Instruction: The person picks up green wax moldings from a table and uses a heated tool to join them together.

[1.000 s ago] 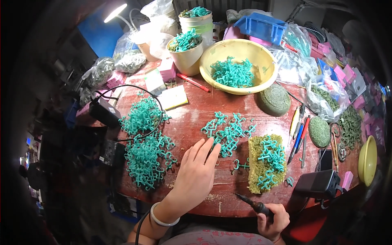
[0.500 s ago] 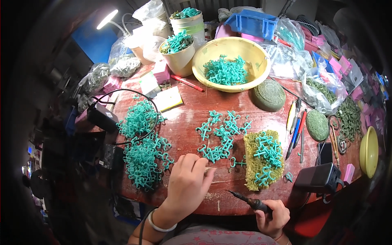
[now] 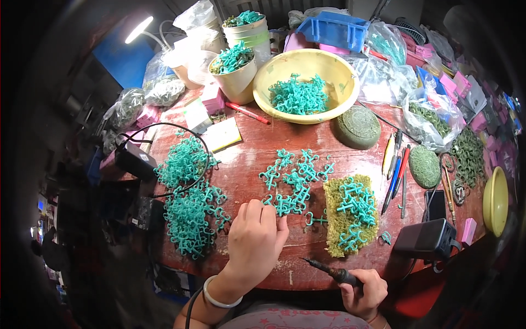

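Note:
My left hand (image 3: pixel 253 239) reaches over the table to the near edge of a loose cluster of small teal wax-like pieces (image 3: pixel 296 180) with hooked ends. Its fingers are curled together, and the back of the hand hides what they pinch, if anything. In my right hand (image 3: pixel 365 293) is a soldering iron (image 3: pixel 341 275) with a dark handle, its thin tip pointing left above the table's front edge. Just beyond the tip lies a yellow-green sponge-like pad (image 3: pixel 335 241) with several teal pieces on it. A single teal piece (image 3: pixel 316 219) rests left of the pad.
A large heap of teal pieces (image 3: pixel 189 219) lies at left, under a looped black cable (image 3: pixel 210 148). Behind stand a yellow bowl (image 3: pixel 348 101) and a white bucket (image 3: pixel 241 82), both holding teal pieces. Pens (image 3: pixel 395 175), a green round block (image 3: pixel 357 129) and a black box (image 3: pixel 424 239) are at right.
My left hand has moved slightly up and away from me, its fingers now at the cluster's near edge. My right hand keeps the soldering iron almost still.

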Demonstrator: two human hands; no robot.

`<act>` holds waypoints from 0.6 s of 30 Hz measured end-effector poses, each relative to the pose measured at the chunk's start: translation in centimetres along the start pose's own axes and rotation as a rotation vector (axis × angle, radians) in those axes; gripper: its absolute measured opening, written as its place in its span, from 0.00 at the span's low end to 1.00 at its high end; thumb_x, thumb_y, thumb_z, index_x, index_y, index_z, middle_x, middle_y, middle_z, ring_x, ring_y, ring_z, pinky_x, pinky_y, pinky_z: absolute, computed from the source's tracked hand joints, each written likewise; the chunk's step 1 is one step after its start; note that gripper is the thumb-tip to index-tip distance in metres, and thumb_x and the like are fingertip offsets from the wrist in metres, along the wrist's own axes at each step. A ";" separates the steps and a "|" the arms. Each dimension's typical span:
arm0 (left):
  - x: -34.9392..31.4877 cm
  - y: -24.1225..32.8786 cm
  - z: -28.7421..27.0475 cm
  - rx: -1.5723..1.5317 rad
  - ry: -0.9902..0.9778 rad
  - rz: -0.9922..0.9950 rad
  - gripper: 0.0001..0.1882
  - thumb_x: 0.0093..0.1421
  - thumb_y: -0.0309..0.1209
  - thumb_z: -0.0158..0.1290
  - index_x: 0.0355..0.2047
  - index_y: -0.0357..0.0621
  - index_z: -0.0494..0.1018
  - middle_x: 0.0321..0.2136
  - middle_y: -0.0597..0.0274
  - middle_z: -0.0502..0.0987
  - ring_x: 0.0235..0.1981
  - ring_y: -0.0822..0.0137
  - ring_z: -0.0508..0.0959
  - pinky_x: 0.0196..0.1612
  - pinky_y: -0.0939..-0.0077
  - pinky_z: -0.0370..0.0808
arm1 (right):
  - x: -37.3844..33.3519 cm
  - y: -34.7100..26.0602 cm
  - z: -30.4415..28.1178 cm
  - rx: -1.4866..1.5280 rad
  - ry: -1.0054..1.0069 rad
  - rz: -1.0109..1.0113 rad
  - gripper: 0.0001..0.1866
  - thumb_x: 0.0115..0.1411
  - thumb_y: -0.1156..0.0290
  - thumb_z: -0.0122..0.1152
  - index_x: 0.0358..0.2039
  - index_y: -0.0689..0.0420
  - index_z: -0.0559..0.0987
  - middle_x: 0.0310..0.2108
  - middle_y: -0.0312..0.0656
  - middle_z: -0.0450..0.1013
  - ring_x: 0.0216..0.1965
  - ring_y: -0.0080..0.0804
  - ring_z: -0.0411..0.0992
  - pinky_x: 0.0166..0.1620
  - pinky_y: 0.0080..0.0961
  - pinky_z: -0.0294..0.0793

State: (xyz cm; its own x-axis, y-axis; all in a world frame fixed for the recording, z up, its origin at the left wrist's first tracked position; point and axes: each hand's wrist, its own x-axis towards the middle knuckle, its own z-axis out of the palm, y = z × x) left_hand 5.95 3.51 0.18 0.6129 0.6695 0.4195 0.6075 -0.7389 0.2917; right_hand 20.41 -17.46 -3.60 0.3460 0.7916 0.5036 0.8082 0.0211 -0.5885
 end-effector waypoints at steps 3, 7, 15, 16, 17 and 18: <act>-0.1 -0.4 0.6 0.042 -0.037 0.011 0.08 0.50 0.21 0.60 0.29 0.40 0.72 0.29 0.55 0.70 0.32 0.52 0.74 0.34 0.61 0.73 | 0.0 0.0 0.0 -0.008 0.000 -0.001 0.17 0.56 0.64 0.72 0.36 0.62 0.78 0.27 0.42 0.77 0.23 0.38 0.75 0.25 0.28 0.72; 0.0 -0.2 0.2 0.039 -0.027 0.003 0.08 0.50 0.20 0.60 0.29 0.40 0.72 0.29 0.54 0.71 0.31 0.52 0.74 0.33 0.62 0.73 | -0.1 0.1 -0.1 -0.008 0.005 0.011 0.17 0.56 0.64 0.72 0.37 0.62 0.78 0.27 0.42 0.77 0.23 0.38 0.75 0.25 0.28 0.72; -1.9 -0.8 -1.2 -0.252 0.050 0.015 0.07 0.52 0.16 0.58 0.30 0.38 0.72 0.27 0.55 0.73 0.28 0.58 0.75 0.29 0.68 0.73 | 0.0 -0.2 0.1 -0.021 0.001 0.001 0.17 0.56 0.64 0.72 0.37 0.62 0.77 0.28 0.42 0.76 0.23 0.38 0.74 0.25 0.28 0.71; -2.1 -0.7 -1.3 -0.295 0.040 -0.037 0.06 0.54 0.16 0.57 0.30 0.37 0.72 0.27 0.55 0.74 0.28 0.62 0.77 0.29 0.71 0.73 | -0.1 -0.2 0.1 -0.025 0.000 0.004 0.17 0.56 0.64 0.72 0.37 0.62 0.77 0.28 0.42 0.76 0.23 0.38 0.74 0.25 0.28 0.71; -2.2 -0.6 -1.5 -0.300 0.038 -0.037 0.06 0.54 0.16 0.57 0.30 0.37 0.72 0.27 0.55 0.74 0.28 0.62 0.77 0.29 0.71 0.73 | -0.1 -0.2 0.1 -0.027 0.000 0.009 0.17 0.56 0.64 0.72 0.37 0.62 0.77 0.28 0.42 0.76 0.23 0.38 0.74 0.25 0.28 0.71; -2.2 -0.5 -1.9 -0.420 0.012 -0.111 0.05 0.57 0.17 0.56 0.31 0.37 0.72 0.28 0.57 0.75 0.29 0.66 0.77 0.29 0.74 0.74 | -0.1 -0.2 0.0 -0.026 0.000 0.011 0.17 0.56 0.64 0.72 0.37 0.62 0.77 0.28 0.42 0.76 0.23 0.38 0.74 0.24 0.28 0.71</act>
State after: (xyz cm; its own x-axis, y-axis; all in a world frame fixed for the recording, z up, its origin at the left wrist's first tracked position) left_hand 3.38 2.25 0.74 0.5481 0.7476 0.3750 0.4094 -0.6308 0.6591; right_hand 20.15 -17.54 -3.55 0.3553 0.7914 0.4974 0.8166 -0.0039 -0.5772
